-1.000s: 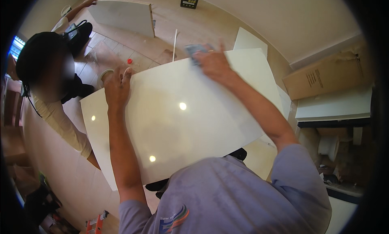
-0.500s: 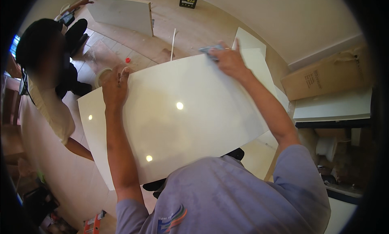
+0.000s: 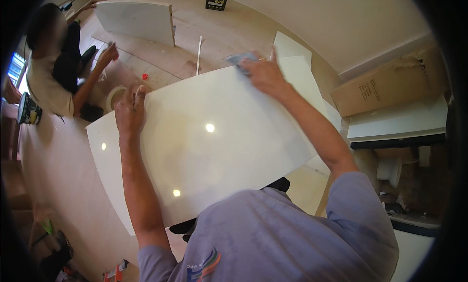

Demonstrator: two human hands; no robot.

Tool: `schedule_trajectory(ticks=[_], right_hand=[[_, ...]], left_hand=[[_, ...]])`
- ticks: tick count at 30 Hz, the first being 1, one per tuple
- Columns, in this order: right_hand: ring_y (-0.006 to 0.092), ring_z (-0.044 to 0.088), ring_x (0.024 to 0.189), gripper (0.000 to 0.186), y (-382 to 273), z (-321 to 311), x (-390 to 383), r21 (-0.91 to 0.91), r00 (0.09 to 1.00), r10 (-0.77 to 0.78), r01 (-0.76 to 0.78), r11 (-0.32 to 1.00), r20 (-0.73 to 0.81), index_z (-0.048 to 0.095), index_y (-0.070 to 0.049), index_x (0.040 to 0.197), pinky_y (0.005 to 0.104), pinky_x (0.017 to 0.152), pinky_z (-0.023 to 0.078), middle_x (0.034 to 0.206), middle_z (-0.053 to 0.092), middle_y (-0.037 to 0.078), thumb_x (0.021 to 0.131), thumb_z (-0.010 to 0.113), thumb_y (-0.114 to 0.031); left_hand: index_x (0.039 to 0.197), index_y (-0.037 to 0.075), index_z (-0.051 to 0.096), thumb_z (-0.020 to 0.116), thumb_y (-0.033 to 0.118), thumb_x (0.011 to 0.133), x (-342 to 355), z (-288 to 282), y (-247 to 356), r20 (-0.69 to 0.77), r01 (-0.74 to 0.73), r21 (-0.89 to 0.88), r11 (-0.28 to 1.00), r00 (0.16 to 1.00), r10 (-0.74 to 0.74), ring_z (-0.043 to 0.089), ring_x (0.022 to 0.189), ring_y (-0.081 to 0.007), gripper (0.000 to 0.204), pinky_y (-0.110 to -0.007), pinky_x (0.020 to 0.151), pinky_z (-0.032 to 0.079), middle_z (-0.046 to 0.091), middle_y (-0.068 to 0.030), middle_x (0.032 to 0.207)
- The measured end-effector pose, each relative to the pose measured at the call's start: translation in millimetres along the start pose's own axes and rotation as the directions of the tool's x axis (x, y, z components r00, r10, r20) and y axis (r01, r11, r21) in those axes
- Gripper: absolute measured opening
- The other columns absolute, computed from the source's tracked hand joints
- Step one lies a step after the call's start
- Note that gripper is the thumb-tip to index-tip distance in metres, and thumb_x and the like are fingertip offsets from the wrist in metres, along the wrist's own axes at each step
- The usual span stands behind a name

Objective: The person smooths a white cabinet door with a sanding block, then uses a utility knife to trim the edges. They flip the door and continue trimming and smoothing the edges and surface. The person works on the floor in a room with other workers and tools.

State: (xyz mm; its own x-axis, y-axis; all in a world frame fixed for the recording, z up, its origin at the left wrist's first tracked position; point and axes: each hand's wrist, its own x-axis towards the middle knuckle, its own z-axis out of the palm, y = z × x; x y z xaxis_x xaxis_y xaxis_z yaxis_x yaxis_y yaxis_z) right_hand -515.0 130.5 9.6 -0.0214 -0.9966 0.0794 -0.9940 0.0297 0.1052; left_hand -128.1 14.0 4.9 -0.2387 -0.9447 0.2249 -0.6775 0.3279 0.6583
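A glossy white panel [image 3: 195,155] lies across the middle in front of me. My left hand [image 3: 130,109] grips its far edge at the left, fingers curled over it. My right hand [image 3: 263,74] holds a blurred grey-blue cloth or pad [image 3: 239,57] at the far edge on the right, with one finger raised. A pale round ring [image 3: 113,94], perhaps a roll of tape, is just beyond my left hand. A thin white strip [image 3: 199,52] stands out past the panel's far edge.
A crouching co-worker [image 3: 51,84] is at upper left, near an upright board [image 3: 134,21]. A black-and-yellow box [image 3: 216,0] stands by the wall. A cardboard box [image 3: 380,87] and more panels [image 3: 395,118] lie at right. A red ladder [image 3: 114,272] shows at lower left.
My right hand and pad moved right, then back left along the far edge. My left hand keeps its hold. The co-worker has moved back toward upper left, raising a hand from beside my panel.
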Motion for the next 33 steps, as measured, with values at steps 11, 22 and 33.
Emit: schedule_trajectory(ticks=[11,22,33], right_hand=[[0.0273,0.048,0.145,0.047,-99,-10,32,0.109,0.992,-0.123,0.12,0.987,0.016,0.063,-0.015,0.137,0.0774,0.119,0.009,0.142,0.065,0.006,0.092,0.052,-0.012],[0.0276,0.039,0.151,0.055,-17,7,8,0.047,0.993,0.055,-0.06,0.997,0.102,0.063,-0.015,0.14,0.0758,0.119,0.002,0.149,0.058,0.01,0.085,0.059,-0.012],[0.0305,0.044,0.147,0.043,-33,-9,-3,0.056,0.999,0.033,-0.032,0.998,-0.034,0.064,-0.007,0.134,0.0739,0.121,0.005,0.14,0.065,0.008,0.094,0.05,-0.011]], left_hand=[[0.133,0.015,0.067,0.05,0.055,0.105,9,18,-12,-0.031,-0.024,0.126,0.992,0.999,0.028,0.066,0.1,-0.0392,0.052,-0.044,0.095,0.045,0.076,-0.0158,0.104],[0.133,0.012,0.066,0.048,0.058,0.104,8,19,0,-0.007,0.011,0.16,0.987,1.0,-0.01,0.066,0.098,-0.0354,0.057,-0.043,0.096,0.043,0.076,-0.0149,0.098],[0.135,0.014,0.064,0.042,0.063,0.105,2,12,-22,-0.147,-0.052,0.064,0.997,0.987,0.061,0.067,0.105,-0.0365,0.062,-0.045,0.1,0.043,0.076,-0.0172,0.104]])
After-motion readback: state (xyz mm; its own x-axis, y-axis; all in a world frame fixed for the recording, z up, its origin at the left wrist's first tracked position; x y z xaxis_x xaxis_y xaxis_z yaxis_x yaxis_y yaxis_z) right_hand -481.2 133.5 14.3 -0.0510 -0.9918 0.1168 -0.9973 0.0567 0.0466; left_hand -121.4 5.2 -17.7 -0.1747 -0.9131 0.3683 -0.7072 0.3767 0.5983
